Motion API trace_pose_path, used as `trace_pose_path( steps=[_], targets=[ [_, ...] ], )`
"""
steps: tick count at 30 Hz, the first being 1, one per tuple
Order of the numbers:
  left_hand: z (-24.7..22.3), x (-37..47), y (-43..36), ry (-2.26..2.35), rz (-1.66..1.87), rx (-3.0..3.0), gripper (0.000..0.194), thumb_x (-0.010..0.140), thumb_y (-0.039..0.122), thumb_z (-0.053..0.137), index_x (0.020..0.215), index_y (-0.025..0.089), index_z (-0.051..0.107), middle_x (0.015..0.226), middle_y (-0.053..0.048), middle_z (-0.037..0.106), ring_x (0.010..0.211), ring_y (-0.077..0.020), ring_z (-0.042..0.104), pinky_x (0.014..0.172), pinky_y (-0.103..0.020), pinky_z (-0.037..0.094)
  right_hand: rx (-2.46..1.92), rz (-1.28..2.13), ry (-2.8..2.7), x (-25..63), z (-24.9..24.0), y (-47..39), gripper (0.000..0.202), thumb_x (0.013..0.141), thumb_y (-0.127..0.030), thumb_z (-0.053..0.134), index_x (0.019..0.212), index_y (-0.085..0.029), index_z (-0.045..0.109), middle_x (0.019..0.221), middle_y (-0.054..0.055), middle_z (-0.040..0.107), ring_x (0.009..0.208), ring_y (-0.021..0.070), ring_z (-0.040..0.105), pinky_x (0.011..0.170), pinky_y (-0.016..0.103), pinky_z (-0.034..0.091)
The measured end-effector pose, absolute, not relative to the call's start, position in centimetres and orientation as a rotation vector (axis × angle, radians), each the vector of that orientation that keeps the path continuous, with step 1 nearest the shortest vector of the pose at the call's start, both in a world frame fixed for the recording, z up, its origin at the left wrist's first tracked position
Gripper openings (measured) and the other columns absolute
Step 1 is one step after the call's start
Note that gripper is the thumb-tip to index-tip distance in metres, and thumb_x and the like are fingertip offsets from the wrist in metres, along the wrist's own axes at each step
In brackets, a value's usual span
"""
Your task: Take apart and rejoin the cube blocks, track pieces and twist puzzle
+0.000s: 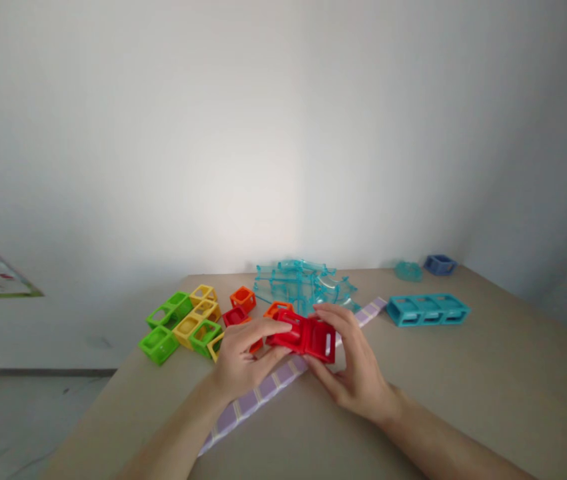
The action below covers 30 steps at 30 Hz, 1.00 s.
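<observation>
From where I stand, the person has both hands up over the middle of the tabletop (pixel 438 380), sharing a pair of red blocks (pixel 308 335) set side by side. The left hand (pixel 244 353) has its grip closed on the left part of the pair, forefinger stretched along the top and thumb beneath. The right hand (pixel 356 367) has the right part, its grip holding that block between fingers at the far edge and thumb at the near one. Below them a lilac checked strip (pixel 268 387) runs slantwise from near left to far right. Off to the left sit green blocks (pixel 159 343) and yellow blocks (pixel 188 329), bunched together, and between that bunch and the held pair I see an orange block (pixel 242 299) with a loose red block (pixel 236 316) just nearer. On the far side, close to the pale wall (pixel 283 133), clear turquoise pieces (pixel 288 283) lie heaped. Over to the right is a row of three turquoise blocks (pixel 428 303), and beyond it, at the far edge, a blue block (pixel 440 265) stands beside a small clear turquoise clump (pixel 408 270).
</observation>
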<state>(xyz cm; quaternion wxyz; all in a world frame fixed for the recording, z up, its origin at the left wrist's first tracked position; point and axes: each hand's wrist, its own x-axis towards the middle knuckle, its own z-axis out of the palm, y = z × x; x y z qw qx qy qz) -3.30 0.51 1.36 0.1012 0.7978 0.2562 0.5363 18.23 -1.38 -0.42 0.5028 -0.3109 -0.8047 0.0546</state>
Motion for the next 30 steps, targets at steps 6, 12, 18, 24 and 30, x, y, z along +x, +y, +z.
trace_pose_path(
  steps=[6, 12, 18, 24, 30],
  targets=[
    [1.2, -3.2, 0.3, 0.802, 1.610, 2.483, 0.009, 0.079, 0.020, 0.070, 0.087, 0.022, 0.065, 0.073, -0.001, 0.074, 0.059, -0.0123, 0.067, 0.059, -0.021, 0.052, -0.859, 0.203, -1.962, 18.6, -0.7, -0.8, 0.052, 0.085, -0.010, 0.053, 0.132, -0.026, 0.039, 0.118, 0.011, 0.058, 0.105, 0.0253, 0.060, 0.090, 0.040, 0.053],
    [0.4, -3.2, 0.2, 0.788, 1.533, 2.521, 0.006, 0.081, 0.021, 0.064, 0.080, 0.021, 0.059, 0.061, 0.001, 0.064, 0.050, -0.0099, 0.056, 0.052, -0.021, 0.044, -0.786, 0.172, -1.926, 18.9, -1.1, -0.4, 0.054, 0.082, -0.001, 0.044, 0.129, -0.027, 0.046, 0.122, 0.010, 0.061, 0.114, 0.0246, 0.061, 0.095, 0.040, 0.052],
    [0.4, -3.9, 0.9, 0.798, 1.582, 2.334, 0.008, 0.082, 0.016, 0.063, 0.080, 0.018, 0.055, 0.063, 0.002, 0.060, 0.049, -0.0069, 0.052, 0.051, -0.018, 0.039, -0.723, 0.258, -2.051, 18.9, -1.5, -0.7, 0.065, 0.088, -0.018, 0.060, 0.146, -0.025, 0.030, 0.133, 0.013, 0.061, 0.113, 0.0242, 0.065, 0.089, 0.030, 0.056],
    [0.9, -3.5, 0.5, 0.676, 1.514, 2.387, 0.011, 0.080, 0.012, 0.064, 0.081, 0.019, 0.056, 0.062, 0.004, 0.059, 0.052, -0.0067, 0.052, 0.054, -0.017, 0.040, -0.779, 0.237, -2.001, 18.8, -1.4, -1.0, 0.051, 0.087, -0.015, 0.060, 0.135, -0.023, 0.045, 0.117, 0.011, 0.071, 0.090, 0.0201, 0.073, 0.075, 0.025, 0.058],
    [1.2, -3.3, 0.1, 0.566, 1.432, 2.377, 0.013, 0.078, 0.010, 0.064, 0.084, 0.019, 0.058, 0.068, 0.002, 0.064, 0.057, -0.0089, 0.057, 0.059, -0.019, 0.044, -0.755, 0.238, -2.038, 18.8, -0.8, -1.0, 0.034, 0.088, -0.024, 0.064, 0.121, -0.020, 0.056, 0.099, 0.009, 0.076, 0.077, 0.0194, 0.074, 0.067, 0.023, 0.056]
  ],
)
